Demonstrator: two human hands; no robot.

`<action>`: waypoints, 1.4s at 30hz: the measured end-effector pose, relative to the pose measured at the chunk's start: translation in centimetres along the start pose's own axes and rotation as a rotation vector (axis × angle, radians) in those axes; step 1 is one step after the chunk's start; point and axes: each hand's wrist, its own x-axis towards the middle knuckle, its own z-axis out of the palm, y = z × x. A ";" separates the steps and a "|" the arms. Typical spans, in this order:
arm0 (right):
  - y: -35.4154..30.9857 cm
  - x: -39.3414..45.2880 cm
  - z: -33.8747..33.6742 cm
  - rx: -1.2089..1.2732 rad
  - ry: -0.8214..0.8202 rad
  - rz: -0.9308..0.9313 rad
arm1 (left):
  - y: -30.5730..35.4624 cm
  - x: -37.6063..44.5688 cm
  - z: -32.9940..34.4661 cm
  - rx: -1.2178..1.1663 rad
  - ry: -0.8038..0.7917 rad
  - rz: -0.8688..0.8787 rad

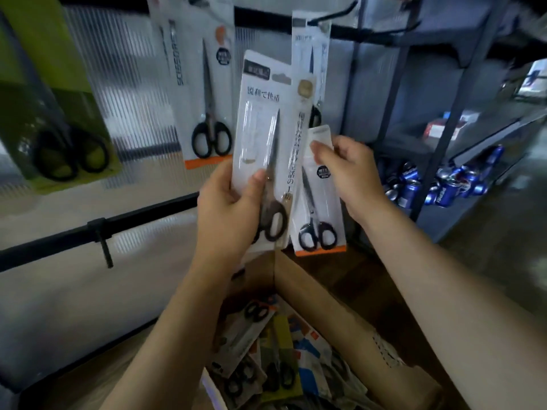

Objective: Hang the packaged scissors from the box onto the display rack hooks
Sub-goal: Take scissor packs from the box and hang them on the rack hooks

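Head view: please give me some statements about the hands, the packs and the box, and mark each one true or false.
1. The left hand holds a white pack of scissors. True.
2. The right hand is empty. False: it pinches the top of an orange-edged pack.
3. The box below the hands is empty. False: many packs lie inside it.
4. An orange-edged pack with black-handled scissors hangs on the rack behind the hands. True.
5. Blue cans lie at the right, on a low shelf. True.
6. The green pack at the left is in the left hand. False: it hangs apart from both hands.
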 end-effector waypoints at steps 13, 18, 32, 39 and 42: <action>-10.9 4.7 6.2 0.207 -0.005 -0.221 | 6.3 3.7 -7.1 0.153 0.344 0.120; -12.5 7.1 7.7 0.324 0.009 -0.196 | 6.8 4.4 -7.6 0.245 0.379 0.127; -10.9 9.0 8.2 0.287 -0.043 -0.132 | 8.0 4.0 -6.5 0.268 0.469 0.152; -10.0 10.3 10.8 0.294 -0.057 -0.070 | 8.7 2.6 -6.0 0.278 0.481 0.168; -9.5 11.4 11.7 0.283 -0.089 -0.069 | 8.6 2.3 -5.7 0.324 0.474 0.161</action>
